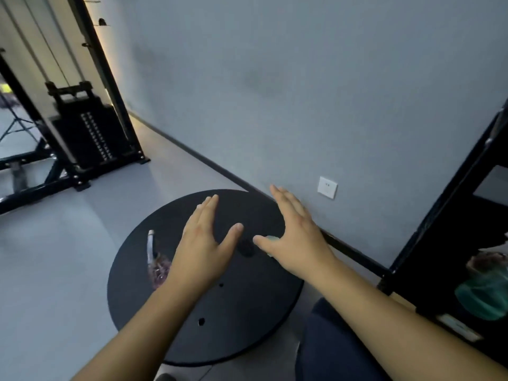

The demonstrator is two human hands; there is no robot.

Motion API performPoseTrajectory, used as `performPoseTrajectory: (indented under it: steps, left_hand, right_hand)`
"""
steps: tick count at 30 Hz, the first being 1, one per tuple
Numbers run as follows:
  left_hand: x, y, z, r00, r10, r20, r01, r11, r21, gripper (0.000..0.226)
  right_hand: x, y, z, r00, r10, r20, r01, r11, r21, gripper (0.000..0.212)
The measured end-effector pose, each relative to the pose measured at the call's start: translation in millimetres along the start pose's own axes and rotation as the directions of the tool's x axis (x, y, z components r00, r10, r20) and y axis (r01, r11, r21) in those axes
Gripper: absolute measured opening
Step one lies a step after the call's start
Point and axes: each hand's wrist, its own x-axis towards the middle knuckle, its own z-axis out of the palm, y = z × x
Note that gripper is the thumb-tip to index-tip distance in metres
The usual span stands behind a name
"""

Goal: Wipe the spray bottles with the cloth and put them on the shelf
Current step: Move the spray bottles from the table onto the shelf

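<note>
Both hands, the left hand [203,243] and the right hand [295,237], hover flat with fingers spread wide, holding nothing, above the round table [233,325]. A spray bottle [155,257] lies on its side just beside the left wrist; a careless reach could knock it off the edge.

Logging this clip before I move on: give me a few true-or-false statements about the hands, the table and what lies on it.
1. Both hands, left hand and right hand, are open with straight fingers. True.
2. The table is square and white. False: it is round and black.
3. A spray bottle lies on the table, partly hidden by the left hand. True.
4. The right hand grips a cloth. False: it holds nothing.
5. A wall socket sits on the wall beyond the table. True.
</note>
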Motion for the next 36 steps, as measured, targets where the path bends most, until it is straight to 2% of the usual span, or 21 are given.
performPoseTrajectory:
  steps: [4,11,15,18,23,29,32,36]
  left_hand:
    - [5,-41,-4,0.997,-0.071,-0.017,0.073,0.994,0.076,0.08]
    - [3,-113,-12,0.972,-0.229,-0.059,0.231,0.972,0.031,0.082]
    - [0,-142,-18,0.948,-0.305,-0.095,0.311,0.948,0.059,0.082]
    - [-1,-162,-22,0.916,-0.381,-0.126,0.388,0.921,0.034,0.079]
    - [1,-202,-20,0.856,-0.506,-0.106,0.513,0.857,0.052,0.094]
    - [17,-235,0,0.74,-0.671,-0.057,0.668,0.742,-0.06,0.099]
    - [27,-242,11,0.708,-0.706,-0.007,0.702,0.706,-0.09,0.096]
    - [35,-242,24,0.731,-0.682,0.022,0.676,0.719,-0.161,0.07]
  right_hand:
    - [25,-8,38,0.997,-0.042,0.069,0.041,0.999,0.018,0.106]
    - [62,-23,101,0.978,-0.09,0.186,0.086,0.996,0.03,0.105]
    - [76,-32,135,0.964,-0.115,0.241,0.109,0.993,0.038,0.104]
    - [83,-36,156,0.953,-0.121,0.278,0.113,0.993,0.043,0.105]
    - [93,-36,180,0.945,-0.116,0.306,0.105,0.993,0.051,0.106]
    - [100,-33,187,0.946,-0.109,0.305,0.103,0.994,0.036,0.104]
    - [104,-29,186,0.948,-0.094,0.304,0.09,0.996,0.027,0.104]
    - [105,-25,184,0.952,-0.079,0.296,0.073,0.997,0.033,0.104]
